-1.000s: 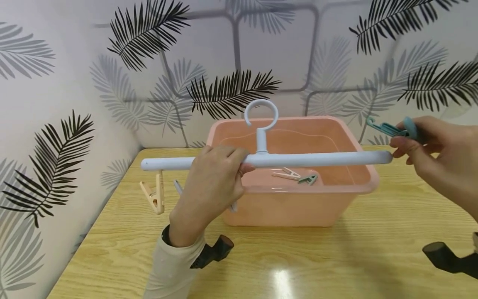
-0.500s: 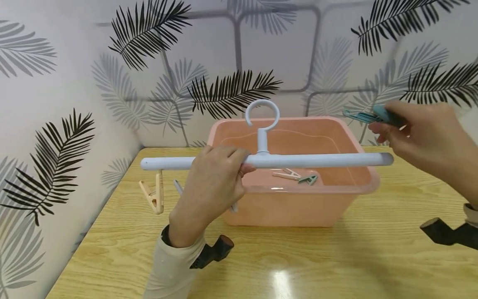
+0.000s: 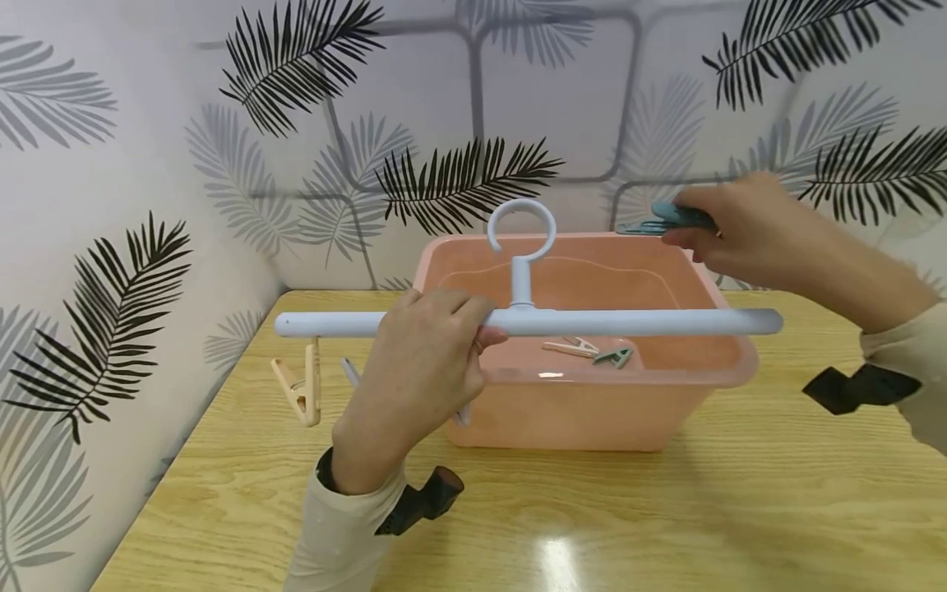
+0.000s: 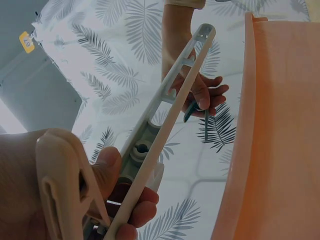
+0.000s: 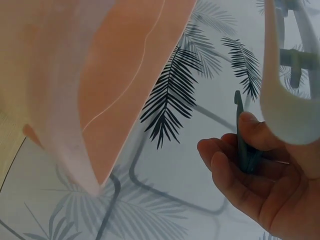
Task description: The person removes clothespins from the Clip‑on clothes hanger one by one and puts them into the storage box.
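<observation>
My left hand (image 3: 422,362) grips a pale blue hanger (image 3: 629,321) by its bar, left of the ring-shaped hook. From the bar's left part hangs a cream clothespin (image 3: 311,386), large in the left wrist view's foreground. Bluish-grey pieces (image 3: 350,372) show beside my left hand, mostly hidden by it. My right hand (image 3: 747,226) pinches a teal clothespin (image 3: 658,220) between thumb and fingers, above and behind the hanger's right half, apart from the bar. In the right wrist view this teal clothespin (image 5: 242,135) stands close to the rounded hanger end (image 5: 292,122).
A pink plastic tub (image 3: 555,415) stands on the wooden table (image 3: 629,518) behind the hanger. Inside lie a light pink clothespin (image 3: 571,348) and a green clothespin (image 3: 614,356). Leaf-patterned wall covering (image 3: 547,90) rises behind and to the left.
My right hand has moved left and slightly up with the teal clothespin, from beyond the hanger's right end to above the tub's back right. The left hand and hanger stay nearly still.
</observation>
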Demonstrator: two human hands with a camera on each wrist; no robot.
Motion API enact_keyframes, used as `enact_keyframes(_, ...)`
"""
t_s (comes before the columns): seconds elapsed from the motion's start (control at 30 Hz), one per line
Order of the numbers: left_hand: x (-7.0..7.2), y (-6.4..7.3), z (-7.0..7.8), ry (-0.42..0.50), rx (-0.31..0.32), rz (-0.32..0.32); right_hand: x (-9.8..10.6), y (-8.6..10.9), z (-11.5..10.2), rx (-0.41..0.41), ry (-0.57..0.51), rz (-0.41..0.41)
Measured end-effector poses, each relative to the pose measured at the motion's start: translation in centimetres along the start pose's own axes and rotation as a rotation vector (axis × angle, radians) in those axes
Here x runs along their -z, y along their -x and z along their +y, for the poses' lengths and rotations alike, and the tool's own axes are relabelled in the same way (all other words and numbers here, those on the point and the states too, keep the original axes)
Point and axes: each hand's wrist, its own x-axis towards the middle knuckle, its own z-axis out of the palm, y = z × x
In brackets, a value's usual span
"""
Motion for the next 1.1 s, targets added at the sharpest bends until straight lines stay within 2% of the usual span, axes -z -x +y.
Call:
enact_keyframes(0.17,0.4,0.2,-0.1,0.003,0.015,-0.025,-0.8,-2.3,-0.6,0.033,-0.053,-0.137)
enact_keyframes(0.4,0.7,0.3,-0.2,0.006,0.009,-0.016,-1.7,-4.7,-0.5,0.162,-0.075,-0.200)
enact_keyframes(0.6,0.9,0.3,-0.4,0.004,0.015,-0.011,-2.6,-5.9,-0.6,0.157,-0.093,-0.292)
enact_keyframes(0.87,1.4,0.5,-1.0,-0.004,0.010,0.014,-3.7,-6.6,-0.1,0.174,-0.115,-0.341)
enact_keyframes(1.1,1.9,0.8,-1.5,0.031,0.003,-0.021,-4.9,-7.1,1.1,0.200,-0.173,-0.354)
